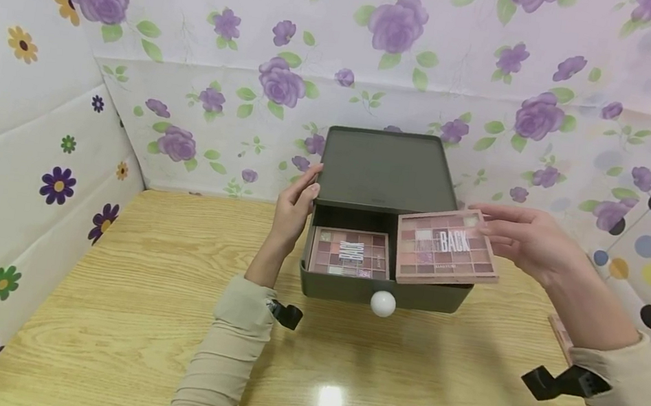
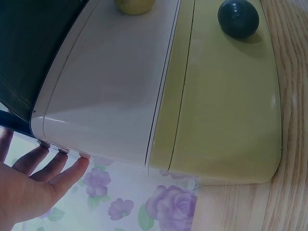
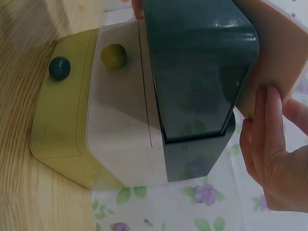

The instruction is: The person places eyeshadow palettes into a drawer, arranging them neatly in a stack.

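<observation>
My right hand [image 1: 535,243] pinches an eyeshadow palette [image 1: 444,247] by its right edge, fingers beneath it in the right wrist view. The palette is tilted over the right part of an open dark green drawer [image 1: 344,290] with a white knob [image 1: 383,303]. In the drawer's left part lies a second eyeshadow palette [image 1: 349,253]. Fairly straight fingers of my left hand [image 1: 292,216] rest against the left side of the drawer cabinet [image 1: 389,170]. Both wrist views show a white drawer [image 3: 115,101] and a yellow-green drawer [image 3: 60,115] below the dark one.
The cabinet stands on a wood-grain table [image 1: 161,305] near its back edge, before a flowered cloth wall [image 1: 230,37]. Beside my right wrist a narrow pink object [image 1: 559,336], partly hidden by the arm, lies on the table.
</observation>
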`<state>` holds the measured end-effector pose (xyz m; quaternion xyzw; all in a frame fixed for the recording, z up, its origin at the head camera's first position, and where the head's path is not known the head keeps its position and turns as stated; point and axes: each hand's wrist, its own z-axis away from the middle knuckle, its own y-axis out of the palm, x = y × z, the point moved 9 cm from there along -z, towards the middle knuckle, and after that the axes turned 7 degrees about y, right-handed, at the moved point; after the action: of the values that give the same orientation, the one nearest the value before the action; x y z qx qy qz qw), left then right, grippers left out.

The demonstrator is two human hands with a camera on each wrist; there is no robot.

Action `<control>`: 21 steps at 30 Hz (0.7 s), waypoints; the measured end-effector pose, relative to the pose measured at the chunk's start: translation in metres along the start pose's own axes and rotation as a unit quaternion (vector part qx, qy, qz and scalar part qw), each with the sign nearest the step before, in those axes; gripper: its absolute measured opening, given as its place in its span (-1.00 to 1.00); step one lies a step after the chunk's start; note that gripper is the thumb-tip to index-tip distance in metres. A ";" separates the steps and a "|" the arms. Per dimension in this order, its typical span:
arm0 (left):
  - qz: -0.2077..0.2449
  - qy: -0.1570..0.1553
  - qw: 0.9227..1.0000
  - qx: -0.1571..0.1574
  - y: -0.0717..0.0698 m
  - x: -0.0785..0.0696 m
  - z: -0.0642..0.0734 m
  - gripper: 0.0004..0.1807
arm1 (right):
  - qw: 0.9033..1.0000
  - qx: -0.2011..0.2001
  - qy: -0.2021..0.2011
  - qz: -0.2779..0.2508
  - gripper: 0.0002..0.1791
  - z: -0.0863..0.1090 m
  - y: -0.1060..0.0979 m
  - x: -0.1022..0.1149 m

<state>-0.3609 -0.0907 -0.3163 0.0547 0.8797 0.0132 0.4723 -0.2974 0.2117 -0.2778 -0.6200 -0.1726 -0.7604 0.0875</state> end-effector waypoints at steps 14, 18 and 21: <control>0.001 -0.007 1.000 0.000 0.001 -0.003 0.001 -0.53 | 0.999 -0.038 0.027 0.021 -0.70 -0.011 0.022 -0.002; 0.005 -0.010 1.000 0.002 0.001 -0.003 0.001 -0.53 | 0.996 -0.052 0.034 0.058 -0.48 -0.014 0.028 -0.002; 0.008 -0.013 1.000 0.005 0.003 -0.009 0.002 -0.53 | 0.995 -0.064 0.039 0.069 -0.40 -0.015 0.033 -0.003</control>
<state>-0.3544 -0.0891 -0.3101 0.0644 0.8729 0.0123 0.4834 -0.2993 0.1755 -0.2780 -0.6049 -0.0773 -0.7853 0.1067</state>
